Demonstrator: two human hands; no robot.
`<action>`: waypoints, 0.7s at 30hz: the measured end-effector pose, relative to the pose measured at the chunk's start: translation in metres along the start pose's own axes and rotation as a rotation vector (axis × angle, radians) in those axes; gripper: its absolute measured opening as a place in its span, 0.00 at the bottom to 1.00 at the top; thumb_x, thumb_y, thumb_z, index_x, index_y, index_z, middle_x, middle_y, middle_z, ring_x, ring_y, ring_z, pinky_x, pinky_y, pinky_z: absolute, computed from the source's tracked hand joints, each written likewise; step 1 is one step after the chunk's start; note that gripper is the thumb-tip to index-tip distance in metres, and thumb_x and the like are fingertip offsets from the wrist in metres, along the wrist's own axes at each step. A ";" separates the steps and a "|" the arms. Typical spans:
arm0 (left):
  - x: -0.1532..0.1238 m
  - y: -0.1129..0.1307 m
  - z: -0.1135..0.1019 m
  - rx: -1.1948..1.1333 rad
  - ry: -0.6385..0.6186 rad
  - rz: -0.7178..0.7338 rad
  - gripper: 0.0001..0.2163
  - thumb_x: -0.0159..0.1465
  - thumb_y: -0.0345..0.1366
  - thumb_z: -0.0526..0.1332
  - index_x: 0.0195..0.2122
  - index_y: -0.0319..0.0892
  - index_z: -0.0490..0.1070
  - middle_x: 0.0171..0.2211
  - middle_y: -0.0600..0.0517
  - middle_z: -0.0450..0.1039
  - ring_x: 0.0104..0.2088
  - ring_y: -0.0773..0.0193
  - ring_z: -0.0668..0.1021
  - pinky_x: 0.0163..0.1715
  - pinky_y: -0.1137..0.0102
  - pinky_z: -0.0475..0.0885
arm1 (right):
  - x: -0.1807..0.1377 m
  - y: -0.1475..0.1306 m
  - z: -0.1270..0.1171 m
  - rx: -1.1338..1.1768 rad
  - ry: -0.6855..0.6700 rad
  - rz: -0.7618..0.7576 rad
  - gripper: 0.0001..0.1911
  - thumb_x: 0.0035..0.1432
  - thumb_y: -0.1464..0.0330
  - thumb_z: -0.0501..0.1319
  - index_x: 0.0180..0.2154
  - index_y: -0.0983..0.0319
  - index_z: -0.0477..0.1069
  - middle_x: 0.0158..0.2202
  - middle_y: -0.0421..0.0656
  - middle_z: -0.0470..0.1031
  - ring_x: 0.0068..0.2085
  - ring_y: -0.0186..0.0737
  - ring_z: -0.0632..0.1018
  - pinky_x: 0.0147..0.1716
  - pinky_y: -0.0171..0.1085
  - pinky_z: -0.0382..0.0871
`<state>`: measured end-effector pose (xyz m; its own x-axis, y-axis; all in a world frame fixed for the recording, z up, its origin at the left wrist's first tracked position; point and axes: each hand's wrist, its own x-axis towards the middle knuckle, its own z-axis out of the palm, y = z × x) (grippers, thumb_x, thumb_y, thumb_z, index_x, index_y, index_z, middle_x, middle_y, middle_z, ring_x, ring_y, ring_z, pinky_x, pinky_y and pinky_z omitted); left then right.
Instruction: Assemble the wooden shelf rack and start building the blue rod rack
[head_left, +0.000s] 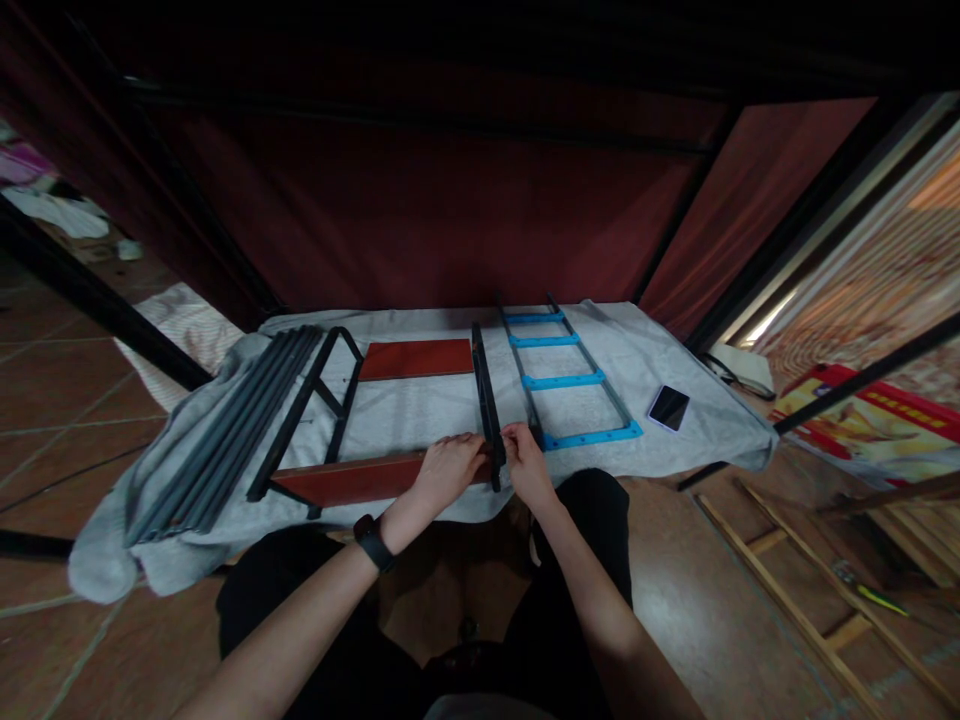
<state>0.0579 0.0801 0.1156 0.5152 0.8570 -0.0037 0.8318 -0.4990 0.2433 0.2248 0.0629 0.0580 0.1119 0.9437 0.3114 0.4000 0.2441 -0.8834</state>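
Note:
A near red-brown board [349, 480] lies across a grey cloth [420, 415]. My left hand [448, 470] is closed over the board's right end. My right hand [523, 458] pinches the near end of a black metal bar [486, 400] that stands against that board end. A second red-brown board [416, 359] lies farther back, meeting the same bar. On the left a black frame piece [315, 400] joins the boards. A black band sits on my left wrist.
Several grey tubes [225, 440] lie at the cloth's left. A dark ladder frame with blue rungs [564, 380] lies at the right, a phone [668, 407] beside it. A wooden ladder [810, 600] lies on the floor at right. Dark red curtain behind.

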 end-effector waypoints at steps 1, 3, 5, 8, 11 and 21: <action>0.000 0.000 0.000 -0.007 -0.003 0.014 0.07 0.70 0.34 0.55 0.45 0.44 0.71 0.43 0.46 0.79 0.44 0.55 0.80 0.43 0.66 0.71 | 0.001 -0.002 0.000 -0.023 -0.013 -0.007 0.09 0.64 0.68 0.49 0.42 0.58 0.66 0.40 0.45 0.73 0.44 0.44 0.76 0.47 0.43 0.70; 0.001 -0.001 0.000 -0.019 0.001 0.021 0.08 0.70 0.34 0.55 0.45 0.43 0.72 0.44 0.45 0.79 0.44 0.55 0.80 0.43 0.65 0.71 | 0.003 -0.006 0.000 -0.060 -0.036 -0.016 0.09 0.64 0.69 0.48 0.41 0.57 0.65 0.39 0.45 0.72 0.44 0.45 0.75 0.47 0.44 0.69; 0.003 -0.002 0.001 -0.018 0.008 0.024 0.08 0.69 0.34 0.55 0.45 0.43 0.72 0.44 0.45 0.79 0.44 0.55 0.80 0.44 0.64 0.71 | 0.004 -0.007 -0.001 -0.081 -0.047 -0.020 0.09 0.64 0.70 0.47 0.41 0.57 0.64 0.39 0.44 0.72 0.44 0.45 0.75 0.47 0.44 0.69; 0.004 -0.002 0.004 -0.012 0.024 0.030 0.08 0.69 0.32 0.55 0.45 0.42 0.73 0.44 0.44 0.79 0.44 0.55 0.80 0.46 0.63 0.72 | 0.006 -0.008 -0.003 -0.098 -0.056 -0.033 0.08 0.64 0.70 0.47 0.40 0.57 0.63 0.39 0.44 0.71 0.44 0.45 0.75 0.47 0.44 0.69; -0.002 0.002 0.003 -0.044 0.070 0.114 0.11 0.67 0.30 0.57 0.50 0.41 0.72 0.47 0.43 0.78 0.47 0.55 0.79 0.52 0.61 0.70 | 0.006 -0.009 -0.004 -0.112 -0.069 -0.034 0.08 0.65 0.68 0.46 0.40 0.57 0.63 0.37 0.43 0.71 0.42 0.44 0.75 0.46 0.43 0.69; -0.150 -0.130 -0.029 -0.244 1.084 -0.542 0.11 0.69 0.38 0.52 0.47 0.42 0.71 0.45 0.44 0.76 0.47 0.56 0.78 0.51 0.61 0.71 | 0.005 0.001 -0.016 -0.196 -0.079 -0.055 0.13 0.66 0.61 0.49 0.46 0.59 0.67 0.42 0.48 0.76 0.43 0.47 0.77 0.47 0.48 0.72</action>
<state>-0.1336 0.0205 0.1124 -0.4174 0.6678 0.6164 0.7640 -0.1094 0.6358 0.2400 0.0642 0.0645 0.0166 0.9466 0.3221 0.5736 0.2548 -0.7785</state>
